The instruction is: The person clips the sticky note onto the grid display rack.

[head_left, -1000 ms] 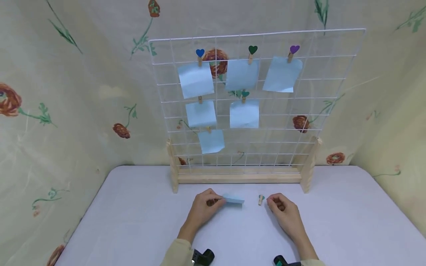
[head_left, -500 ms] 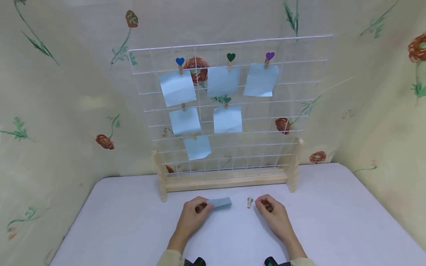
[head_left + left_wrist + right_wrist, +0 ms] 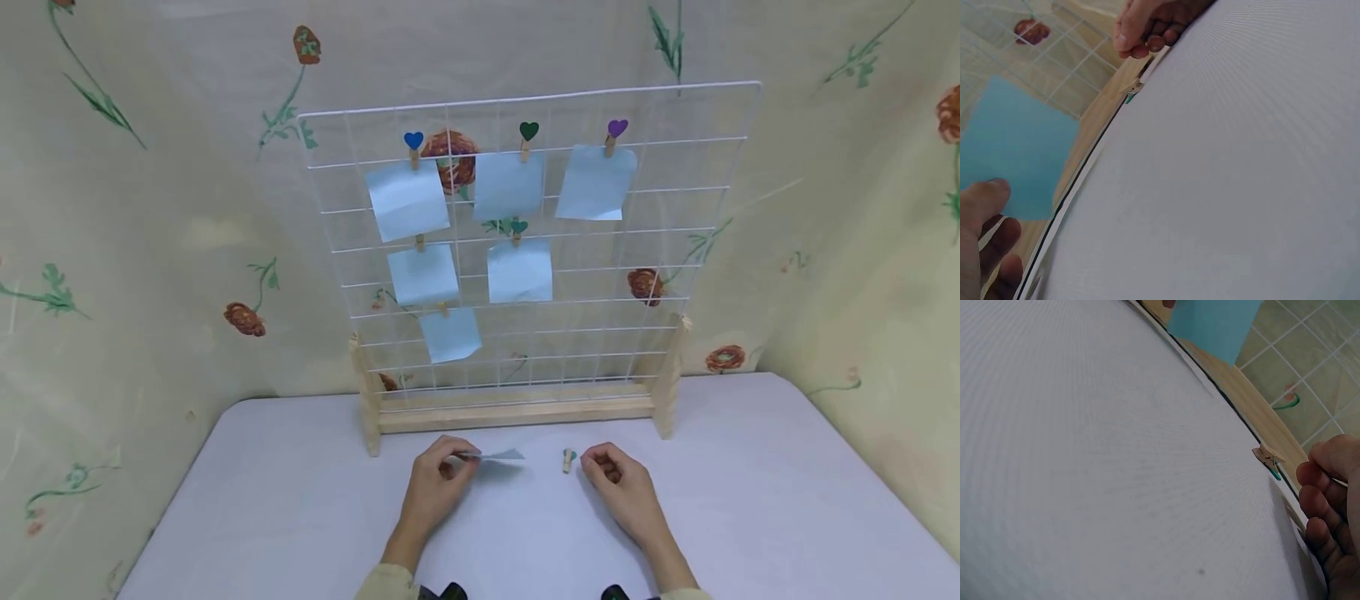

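My left hand (image 3: 438,479) pinches a light blue sticky note (image 3: 1019,147) between thumb and fingers, just above the table. Seen from the head, the note is almost edge-on; the left wrist view shows its flat face. On the table to the right lies a small wooden clothespin (image 3: 567,461) with a green heart, its heart end visible in the right wrist view too. Close beside the clothespin, my right hand (image 3: 618,483) rests with loosely curled fingers (image 3: 1319,500), apart from it and holding nothing.
Behind the hands stands a white wire grid (image 3: 592,333) on a wooden stand (image 3: 517,415). Several blue notes (image 3: 408,200) hang there from clothespins, some with hearts such as the purple heart (image 3: 617,127). Flowered cloth (image 3: 172,250) surrounds the white table (image 3: 300,500).
The head view has shifted, moving the whole scene left and slightly down overall. In my left hand the note tilted to show more face, then back to nearly edge-on. My right hand stays beside the clothespin.
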A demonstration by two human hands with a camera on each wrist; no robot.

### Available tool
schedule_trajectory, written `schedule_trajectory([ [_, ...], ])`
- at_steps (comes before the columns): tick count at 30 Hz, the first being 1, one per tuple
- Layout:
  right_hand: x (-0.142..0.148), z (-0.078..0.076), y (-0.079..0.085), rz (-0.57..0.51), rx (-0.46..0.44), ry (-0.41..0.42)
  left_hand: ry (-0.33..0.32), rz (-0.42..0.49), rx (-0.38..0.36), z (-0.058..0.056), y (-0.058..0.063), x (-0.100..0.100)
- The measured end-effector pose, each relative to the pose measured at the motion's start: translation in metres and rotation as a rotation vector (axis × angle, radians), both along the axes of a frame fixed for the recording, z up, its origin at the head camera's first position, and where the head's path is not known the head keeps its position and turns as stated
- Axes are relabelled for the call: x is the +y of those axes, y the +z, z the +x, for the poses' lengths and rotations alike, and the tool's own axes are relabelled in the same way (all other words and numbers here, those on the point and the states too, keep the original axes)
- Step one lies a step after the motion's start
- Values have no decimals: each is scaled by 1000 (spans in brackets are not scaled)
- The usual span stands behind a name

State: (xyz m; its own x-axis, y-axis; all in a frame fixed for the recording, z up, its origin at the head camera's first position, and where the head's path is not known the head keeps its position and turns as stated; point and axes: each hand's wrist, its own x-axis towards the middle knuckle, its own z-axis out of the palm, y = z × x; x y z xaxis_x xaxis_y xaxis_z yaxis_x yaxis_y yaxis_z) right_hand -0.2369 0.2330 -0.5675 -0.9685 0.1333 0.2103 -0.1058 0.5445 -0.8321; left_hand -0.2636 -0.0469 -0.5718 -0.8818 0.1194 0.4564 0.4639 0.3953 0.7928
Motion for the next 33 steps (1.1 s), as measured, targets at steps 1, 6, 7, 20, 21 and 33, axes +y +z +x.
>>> schedule_trajectory([
  [1,0,0,0,-2,-1,1,9,6,-12,0,0,0],
  [6,1,1,0,-16,4,0,70,36,-84,1,1,1],
  [7,1,1,0,-17,1,-1,82,43,-94,1,1,1],
  [20,2,1,-1,-5,19,-1,161,209,-170,3,7,5],
  [21,2,1,0,-5,19,1,165,206,-171,5,11,6],
  [33,4,-5,1,-23,-18,-23,130,291,-151,16,42,19],
])
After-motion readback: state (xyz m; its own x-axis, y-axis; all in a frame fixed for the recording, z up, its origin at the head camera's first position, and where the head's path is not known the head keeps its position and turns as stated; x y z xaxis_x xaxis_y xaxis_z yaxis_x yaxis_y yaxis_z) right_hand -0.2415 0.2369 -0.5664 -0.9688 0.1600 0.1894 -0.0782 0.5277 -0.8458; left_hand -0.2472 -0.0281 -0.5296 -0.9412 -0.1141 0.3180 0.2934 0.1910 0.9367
